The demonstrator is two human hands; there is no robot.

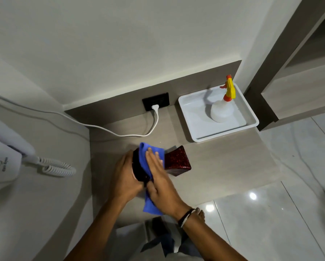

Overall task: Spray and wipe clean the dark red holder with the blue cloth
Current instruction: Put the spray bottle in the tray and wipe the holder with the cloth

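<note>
The dark red holder (176, 162) lies on its side on the low wooden shelf, its speckled flared end pointing right. My left hand (125, 178) grips its dark left end. My right hand (160, 178) lies flat on the blue cloth (148, 153) and presses it against the holder's top. The cloth drapes over the holder, and its lower end hangs out under my right wrist. Much of the holder's middle is hidden by cloth and hands. The white spray bottle (223, 108) with a yellow and orange trigger stands apart at the back right.
The bottle stands in a white tray (195, 132) at the shelf's back right corner. A white cable (120, 133) runs across the shelf to a black wall socket (156, 103). A white phone with a coiled cord (54, 167) sits on the left ledge. Glossy floor tiles lie to the right.
</note>
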